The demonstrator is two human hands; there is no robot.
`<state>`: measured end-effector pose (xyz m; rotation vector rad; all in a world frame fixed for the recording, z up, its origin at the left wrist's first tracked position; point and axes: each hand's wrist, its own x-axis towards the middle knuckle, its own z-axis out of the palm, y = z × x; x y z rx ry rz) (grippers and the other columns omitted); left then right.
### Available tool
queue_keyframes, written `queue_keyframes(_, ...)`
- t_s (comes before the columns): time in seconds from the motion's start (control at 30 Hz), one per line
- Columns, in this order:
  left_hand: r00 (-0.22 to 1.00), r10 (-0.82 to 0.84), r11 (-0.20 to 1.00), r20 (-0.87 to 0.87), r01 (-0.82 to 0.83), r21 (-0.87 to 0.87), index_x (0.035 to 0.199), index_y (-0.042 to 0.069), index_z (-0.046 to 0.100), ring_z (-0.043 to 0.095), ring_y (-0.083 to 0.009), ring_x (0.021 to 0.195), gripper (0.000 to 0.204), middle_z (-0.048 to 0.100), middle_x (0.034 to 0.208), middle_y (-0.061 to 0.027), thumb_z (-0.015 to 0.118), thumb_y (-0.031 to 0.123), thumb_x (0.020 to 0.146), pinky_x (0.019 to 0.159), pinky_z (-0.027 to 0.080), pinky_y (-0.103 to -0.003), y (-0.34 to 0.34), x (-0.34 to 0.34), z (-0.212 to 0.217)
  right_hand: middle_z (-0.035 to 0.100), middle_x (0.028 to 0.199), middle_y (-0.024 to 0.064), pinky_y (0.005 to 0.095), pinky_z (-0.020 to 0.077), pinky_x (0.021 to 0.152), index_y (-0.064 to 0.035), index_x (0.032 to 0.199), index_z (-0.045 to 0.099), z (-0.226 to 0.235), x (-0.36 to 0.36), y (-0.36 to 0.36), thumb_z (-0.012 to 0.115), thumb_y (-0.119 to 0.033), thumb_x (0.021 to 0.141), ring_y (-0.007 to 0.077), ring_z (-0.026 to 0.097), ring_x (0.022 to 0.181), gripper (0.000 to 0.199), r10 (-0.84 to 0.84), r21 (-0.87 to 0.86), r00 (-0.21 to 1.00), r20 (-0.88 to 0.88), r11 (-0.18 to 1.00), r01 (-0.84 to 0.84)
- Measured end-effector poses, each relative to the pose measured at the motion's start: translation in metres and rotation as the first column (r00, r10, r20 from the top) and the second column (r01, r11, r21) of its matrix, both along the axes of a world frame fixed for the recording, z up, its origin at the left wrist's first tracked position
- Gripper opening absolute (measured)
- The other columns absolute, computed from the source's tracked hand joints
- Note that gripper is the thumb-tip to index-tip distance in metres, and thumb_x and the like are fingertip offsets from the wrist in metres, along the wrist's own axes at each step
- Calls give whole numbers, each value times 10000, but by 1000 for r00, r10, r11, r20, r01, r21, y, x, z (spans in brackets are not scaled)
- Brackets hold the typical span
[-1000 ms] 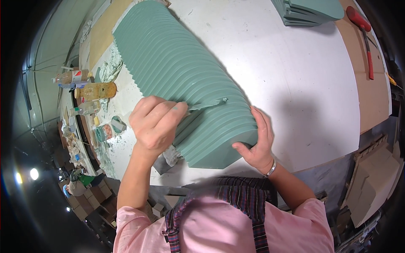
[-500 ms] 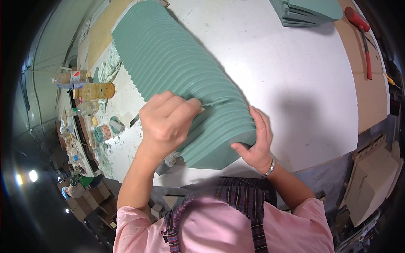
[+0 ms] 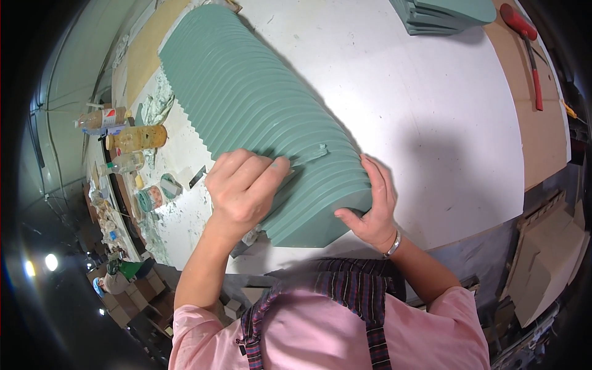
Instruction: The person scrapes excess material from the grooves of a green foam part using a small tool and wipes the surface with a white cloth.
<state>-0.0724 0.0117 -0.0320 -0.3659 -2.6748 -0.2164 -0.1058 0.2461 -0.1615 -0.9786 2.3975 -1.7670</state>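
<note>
One ridged green foam block (image 3: 259,117) near the worktop's (image 3: 431,123) front edge; left hand (image 3: 243,188) pinches a small tool (image 3: 308,154) on it, right hand (image 3: 370,206) fingers spread, steadying the end. Three bottles (image 3: 132,137) far left.

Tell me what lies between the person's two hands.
In the head view, the near end of the ridged green stack of boards fills the stretch between the left hand and right hand, with a thin paint-smeared tool lying across its ridges.

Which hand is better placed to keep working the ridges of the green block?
Left. The left hand lies on top of the green ribbed block, holding a thin tool against its ridges. The right hand only braces the near end.
</note>
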Motion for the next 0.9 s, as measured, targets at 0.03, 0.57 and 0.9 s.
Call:
queue_keyframes(0.03, 1000, 1, 1000, -1, -1, 2, 839, 80, 709, 551, -171, 612, 248, 563, 669, -5, 745, 67, 594, 536, 401, -301, 1, 0, -1, 522, 1373, 260, 438, 500, 998, 39, 1421, 443, 0, 0, 0, 871, -421, 717, 390, 577, 1195, 944, 2, 0, 1000, 8, 1000, -2)
queue_keyframes(0.57, 995, 2, 1000, -100, -4, -25, 875, 64, 721, 581, -175, 619, 271, 600, 687, -14, 713, 23, 607, 568, 448, -294, -3, -3, -12, 524, 1370, 250, 443, 493, 1008, 44, 1415, 449, 0, -1, 0, 862, -433, 731, 391, 570, 1209, 931, 4, 7, 1000, 17, 1000, -4)
queue_keyframes(0.9, 989, 85, 996, -124, -89, -25, 875, 18, 717, 588, -219, 636, 316, 619, 727, -61, 728, -66, 570, 569, 469, -320, -17, 24, 10, 539, 1364, 246, 435, 514, 963, 42, 1408, 453, 0, 0, 1, 858, -456, 725, 384, 588, 1176, 937, -8, 46, 1000, 0, 999, 8)
